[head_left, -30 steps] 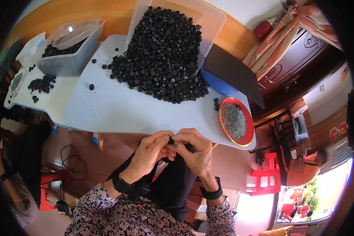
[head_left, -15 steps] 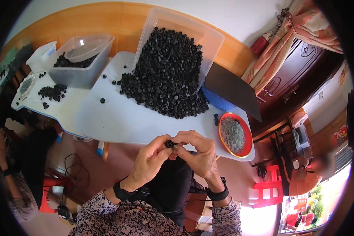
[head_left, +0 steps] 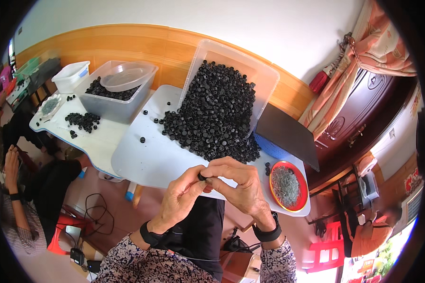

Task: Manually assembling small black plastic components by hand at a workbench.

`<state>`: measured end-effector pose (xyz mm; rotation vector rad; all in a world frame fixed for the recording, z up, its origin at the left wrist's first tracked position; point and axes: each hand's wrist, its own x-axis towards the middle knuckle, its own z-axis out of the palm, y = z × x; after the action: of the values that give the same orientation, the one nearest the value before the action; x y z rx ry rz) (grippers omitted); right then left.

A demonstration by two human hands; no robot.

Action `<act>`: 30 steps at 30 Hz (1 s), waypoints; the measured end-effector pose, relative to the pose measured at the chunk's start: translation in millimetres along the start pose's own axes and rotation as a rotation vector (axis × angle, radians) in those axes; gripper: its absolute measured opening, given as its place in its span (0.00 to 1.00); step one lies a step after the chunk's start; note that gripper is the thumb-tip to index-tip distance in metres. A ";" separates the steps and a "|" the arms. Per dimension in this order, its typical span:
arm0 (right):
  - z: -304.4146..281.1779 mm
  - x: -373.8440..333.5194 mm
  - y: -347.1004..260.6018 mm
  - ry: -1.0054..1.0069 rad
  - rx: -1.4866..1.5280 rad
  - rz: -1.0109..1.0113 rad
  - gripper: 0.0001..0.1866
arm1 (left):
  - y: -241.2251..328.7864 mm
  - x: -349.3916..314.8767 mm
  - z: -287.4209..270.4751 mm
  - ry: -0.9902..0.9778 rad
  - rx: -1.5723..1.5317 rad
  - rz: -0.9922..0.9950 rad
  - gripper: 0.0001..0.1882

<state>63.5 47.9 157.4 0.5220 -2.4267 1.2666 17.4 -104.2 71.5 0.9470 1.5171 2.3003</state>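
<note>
A small black round cap point(head_left: 202, 177) is pinched between my two hands in front of the table's near edge. My left hand point(head_left: 182, 194) grips it with thumb and forefinger. The fingers of my right hand point(head_left: 240, 186) close over its other side, hiding much of it; whether they hold a small piece too cannot be seen. Beyond my hands, a large heap of similar black caps point(head_left: 217, 113) spills from a tipped clear plastic bin point(head_left: 264, 78) onto the white table point(head_left: 141, 165). On the right, a red bowl point(head_left: 301, 183) holds many thin, silvery pieces point(head_left: 286, 186).
A dark board point(head_left: 288, 132) lies over a blue basket point(head_left: 271, 147) behind the bowl. On the left table point(head_left: 99, 146) stand a grey bin point(head_left: 109, 111) of caps and a white tub point(head_left: 71, 78). Another person's hand point(head_left: 12, 167) is at far left; a red stool point(head_left: 327, 254) stands right.
The view has shifted, so the table and its things sit lower in the picture. My hands stay together on the cap; my right fingers now cover more of it.
</note>
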 end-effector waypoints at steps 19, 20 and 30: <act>11.6 -20.9 27.6 0.095 -0.038 0.096 0.09 | -14.7 -4.9 6.6 -0.012 0.117 -0.023 0.13; 12.6 -21.9 29.2 0.106 -0.037 0.093 0.09 | -14.3 -5.0 6.7 -0.009 0.121 -0.042 0.13; 15.1 -25.3 33.3 0.137 -0.023 0.137 0.09 | -24.2 -5.2 9.0 0.011 0.180 -0.023 0.13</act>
<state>67.7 57.0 114.0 0.2574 -2.3929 1.2822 23.3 -89.6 50.4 0.9553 1.7538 2.1858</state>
